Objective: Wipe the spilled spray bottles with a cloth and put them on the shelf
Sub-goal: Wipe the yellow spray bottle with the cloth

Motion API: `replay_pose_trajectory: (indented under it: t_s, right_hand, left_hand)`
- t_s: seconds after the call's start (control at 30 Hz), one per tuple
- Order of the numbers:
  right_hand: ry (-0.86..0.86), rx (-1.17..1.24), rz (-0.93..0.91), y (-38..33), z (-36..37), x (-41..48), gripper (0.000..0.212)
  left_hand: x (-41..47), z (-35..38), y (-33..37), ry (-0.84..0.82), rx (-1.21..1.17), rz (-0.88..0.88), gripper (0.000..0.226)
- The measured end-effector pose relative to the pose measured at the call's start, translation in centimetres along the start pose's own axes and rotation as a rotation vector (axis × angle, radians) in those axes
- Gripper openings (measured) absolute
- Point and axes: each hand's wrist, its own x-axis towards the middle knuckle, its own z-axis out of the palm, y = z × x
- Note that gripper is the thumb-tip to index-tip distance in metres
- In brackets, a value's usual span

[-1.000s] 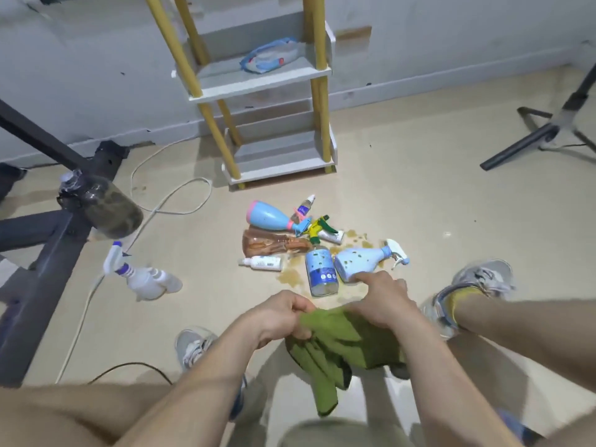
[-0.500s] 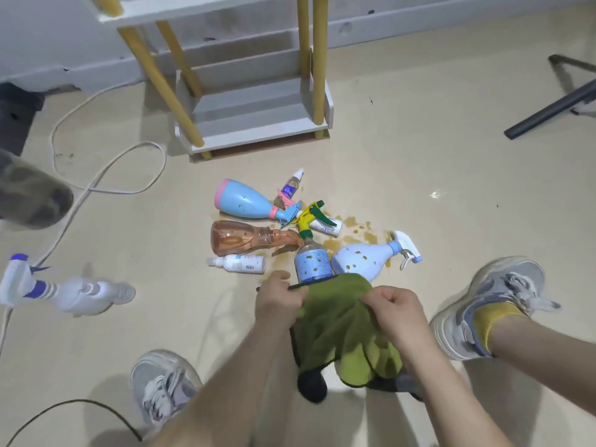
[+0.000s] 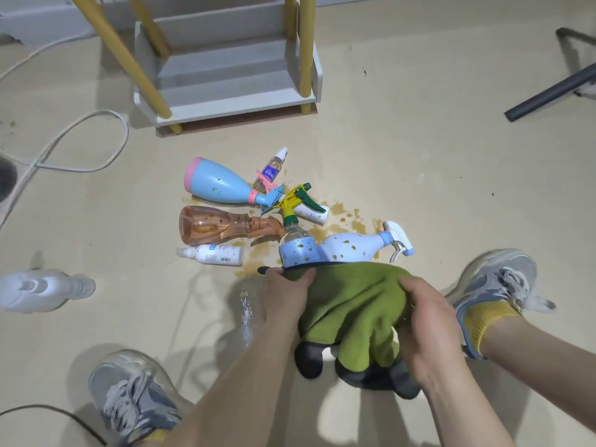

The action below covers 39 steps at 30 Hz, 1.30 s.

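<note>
Low in the frame's centre, both hands hold a green cloth point(image 3: 351, 304): the left hand point(image 3: 283, 298) has its grip pinched on the upper edge, and the right hand point(image 3: 425, 317) has its grip bunching the right side. Just above, partly hidden by the cloth, lie a clear blue-labelled bottle point(image 3: 298, 246) and a white bottle point(image 3: 351, 248), both brown-spotted. Higher on the floor lie an orange see-through bottle point(image 3: 209, 229), a small white bottle point(image 3: 216, 254) and a blue bottle point(image 3: 219, 185) among brown puddles point(image 3: 338, 209); I cannot tell their contents. Topmost stands the shelf point(image 3: 225, 104).

green cloth point(image 3: 351, 301) hides the base of the clear bottle point(image 3: 296, 250); shelf point(image 3: 232, 108) cut off above.
</note>
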Motion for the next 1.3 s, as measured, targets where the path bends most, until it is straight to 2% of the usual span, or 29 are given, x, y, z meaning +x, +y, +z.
replay_pose_trajectory:
  t_s: [0.1,0.17,0.3,0.37,0.47,0.57,0.6,0.67,0.77,0.87,0.93,1.03,1.1,1.2,1.23,1.3]
  right_hand:
    - [-0.062,-0.278,-0.182,0.4,1.1,0.5,0.018]
    - [-0.054,-0.448,-0.240,1.3,1.2,1.0,0.015]
    - [-0.087,-0.769,-0.291,3.8,1.0,1.4,0.014]
    - [-0.046,-0.883,-0.309,4.4,0.9,1.2,0.018]
    - [0.071,-0.866,-0.272,4.3,0.9,1.1,0.028]
    - [0.154,-0.790,-0.268,4.5,1.1,0.8,0.040]
    - [0.129,-0.774,-0.277,4.6,1.6,0.4,0.038]
    - [-0.030,-0.757,-0.266,5.4,2.8,-0.5,0.020]
    - [-0.330,-0.590,-0.016,6.4,4.7,-2.1,0.022]
    - [-0.443,-0.433,0.045,6.4,4.8,-2.2,0.055]
    - [-0.502,-0.450,-0.043,5.5,4.9,-2.5,0.064]
    - [-0.510,-0.525,-0.138,4.1,5.8,-3.3,0.090]
    - [-0.487,-0.539,-0.156,3.6,6.1,-4.3,0.092]
    - [-0.480,-0.630,-0.239,2.8,6.7,-6.4,0.087]
    - [-0.506,-0.663,-0.282,2.6,7.2,-7.4,0.087]
    - [-0.588,-0.721,-0.362,2.5,8.7,-9.6,0.090]
  left_hand:
    - [0.3,0.4,0.9,0.080,0.005,-0.002,0.063]
    - [0.3,1.0,2.0,0.095,0.032,-0.012,0.064]
    - [0.5,2.8,3.3,0.101,0.158,0.037,0.081]
    - [0.8,3.2,3.7,0.071,0.176,0.044,0.092]
    - [0.5,2.6,3.8,-0.017,0.155,0.012,0.102]
    - [-1.3,1.0,2.0,-0.066,0.053,-0.024,0.084]
    - [-2.1,0.3,1.2,-0.070,0.009,-0.050,0.078]
    - [-3.9,-1.2,-0.3,-0.089,-0.097,-0.078,0.061]
    - [-6.3,-3.2,-1.2,-0.187,-0.161,-0.014,0.047]
    - [-7.9,-5.1,-0.5,-0.290,-0.035,0.159,0.050]
    - [-8.6,-6.9,0.4,-0.348,0.043,0.242,0.059]
    - [-9.1,-10.5,0.9,-0.502,0.090,0.315,0.079]
    - [-9.5,-13.9,1.6,-0.570,0.339,0.338,0.083]
    - [-9.3,-20.8,3.8,-0.450,0.902,0.482,0.061]
    - [-9.3,-23.3,4.5,-0.395,1.011,0.517,0.052]
    - [-9.3,-28.2,5.7,-0.301,1.061,0.538,0.046]
